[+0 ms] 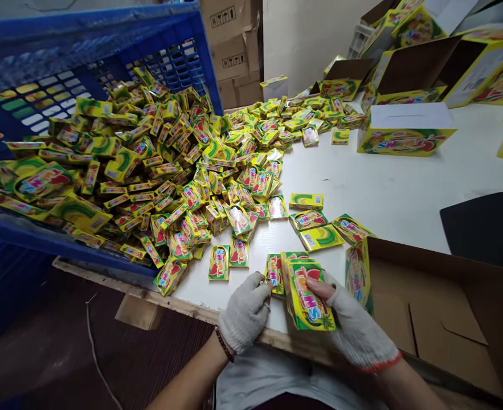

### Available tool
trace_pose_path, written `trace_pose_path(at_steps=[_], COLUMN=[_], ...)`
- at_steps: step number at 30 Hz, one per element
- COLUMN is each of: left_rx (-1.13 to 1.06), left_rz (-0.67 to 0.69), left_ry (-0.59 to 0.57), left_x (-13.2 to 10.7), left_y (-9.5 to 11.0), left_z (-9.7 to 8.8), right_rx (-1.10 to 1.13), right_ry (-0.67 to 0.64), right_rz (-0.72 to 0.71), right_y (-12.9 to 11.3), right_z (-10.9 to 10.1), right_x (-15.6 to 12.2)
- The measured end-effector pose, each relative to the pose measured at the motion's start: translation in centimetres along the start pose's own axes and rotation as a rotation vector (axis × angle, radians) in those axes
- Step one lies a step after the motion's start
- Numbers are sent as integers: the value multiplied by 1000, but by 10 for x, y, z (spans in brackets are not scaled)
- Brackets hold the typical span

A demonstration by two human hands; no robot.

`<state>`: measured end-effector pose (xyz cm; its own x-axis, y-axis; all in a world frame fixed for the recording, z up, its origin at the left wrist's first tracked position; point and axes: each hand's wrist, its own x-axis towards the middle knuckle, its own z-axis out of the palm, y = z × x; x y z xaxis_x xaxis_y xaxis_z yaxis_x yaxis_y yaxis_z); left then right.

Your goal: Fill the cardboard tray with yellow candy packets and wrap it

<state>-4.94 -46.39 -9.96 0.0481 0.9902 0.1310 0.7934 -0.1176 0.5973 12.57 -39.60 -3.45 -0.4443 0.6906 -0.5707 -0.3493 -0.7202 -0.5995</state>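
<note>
"yellow packs [166,176], heaped in the blue crate [211,62] and spilled across the white desk [405,188] beside it! and what can be called done?"

"one stack of packs [309,296], by the look of it: gathered neatly, faces up, and held at the near edge of the desk by the right hand [358,330], with the thumb laid across the top face."

"and the left hand [246,313]?"

"curled narrow, with its fingertips brought right up to a single pack [273,270] beside the stack. whether that one is gripped cannot be told."

"plenty left, then?"

"a great deal, it must be judged! the heap is left loose, with packs turned every which way. in the open carton [448,273] at the right, brown floor flaps are exposed."

"anything in the way?"

"a few loose packs [322,238] are strewn between heap and carton, one of them by the carton's far corner. the carton's printed wall is set close to the right hand, and past it a black object [486,228] is placed, its purpose unclear."

"and further back?"

"a white-topped box [405,134] is stood on the desk, more printed boxes [417,65] are crowded behind it, and brown cartons [234,45] are stacked beyond the crate."
</note>
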Motion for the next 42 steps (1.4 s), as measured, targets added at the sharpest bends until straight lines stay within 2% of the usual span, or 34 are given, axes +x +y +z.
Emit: trace_pose_path(at_steps=[2, 4, 6, 8, 10, 12, 14, 16, 18, 20, 24, 26, 28, 32, 35, 37, 40, 42], left_rx=[43, 4, -133, -296, -425, -532, -632, -663, -617, -563, -637, -760, -855, -727, -697, -736, -743, -682], left_rz=[-29, -2, 31, -34, -192, -289, -309, -357, -444, -491, -504, -480, -455, -520, -506, -452, -374, -405], left_ry=[-44, -76, -76, 13, 197, 341, 332, 246, 210, 232, 240, 243, 265, 210, 144, 179, 281, 263], left_x=[1, -1, -4, -5, -4, 1, 7, 13, 16, 18, 22, 25, 27, 24, 25, 29, 30, 26], left_y=[3, 6, 9, 9, 8, 8, 12, 19, 26, 30, 28, 26, 25, 22, 19, 18, 20, 21], left_z=[5, 5, 0, -7, -11, -11, -5, 2, 6, 8, 8, 9, 10, 11, 9, 7, 6, 7], right_rx=[51, 34, -107, -383, -780, -1212, -1547, -1681, -1666, -1601, -1427, -1341, -1350, -1514, -1499, -1447, -1425, -1429], right_ry=[29, 30, 41, 59, 81, 78, 45, -19, -45, -43, -44, -29, -25, -72, -95, -96, -132, -168], right_rz=[57, 62, 16, -53, -203, -429, -640, -829, -1039, -1164, -1104, -1114, -1149, -1143, -1074, -1062, -1121, -1100], right_y=[5, 10, 14, 16, 16, 15, 16, 20, 27, 37, 51, 51, 47, 41, 42, 44, 47, 49], right_z=[-4, -8, -12, -14, -11, -5, 0, -2, -12, -29, -51, -51, -47, -47, -50, -52, -55, -59], right_x=[1, 3, 5, 6, 4, 2, 2, 4, 7, 9, 17, 22, 26, 31, 35, 39, 39, 33])
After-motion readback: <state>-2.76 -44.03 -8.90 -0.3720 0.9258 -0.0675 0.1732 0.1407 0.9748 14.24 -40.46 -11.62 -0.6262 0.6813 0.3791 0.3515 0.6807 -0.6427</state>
